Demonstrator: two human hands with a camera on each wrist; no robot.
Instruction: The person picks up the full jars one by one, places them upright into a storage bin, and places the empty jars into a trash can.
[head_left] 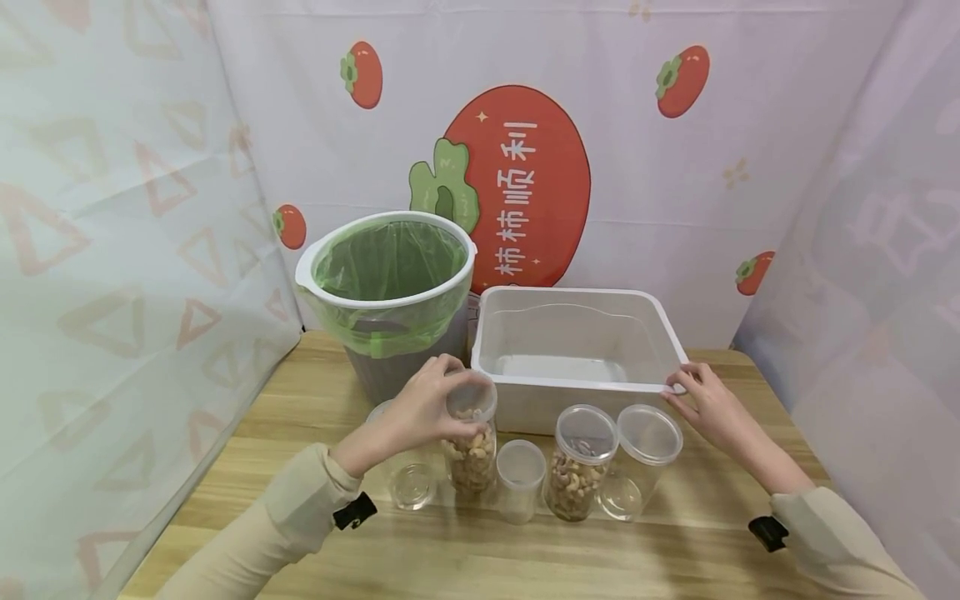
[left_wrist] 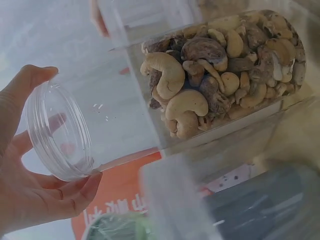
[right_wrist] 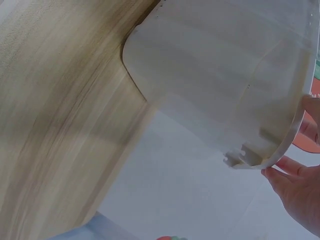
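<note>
My left hand (head_left: 431,404) grips a clear jar (head_left: 472,467) round its top, thumb on one side and fingers on the other. Cashews and darker pieces (left_wrist: 210,75) fill the lower part of this jar in the left wrist view. At the front right corner of a white plastic tub (head_left: 570,404), my right hand (head_left: 708,408) pinches the rim between thumb and fingers. The right wrist view shows the tub's outer wall (right_wrist: 215,75) and the fingertips on its rim. Inside, the tub's pale floor shows.
Beside the held jar stand a small clear container (head_left: 519,492), another jar of nuts (head_left: 573,483) and a clear jar (head_left: 648,437). One more clear jar (head_left: 411,492) is partly behind my left hand. A grey bin (head_left: 382,379) with a green bag stands back left on the wooden table (head_left: 450,558).
</note>
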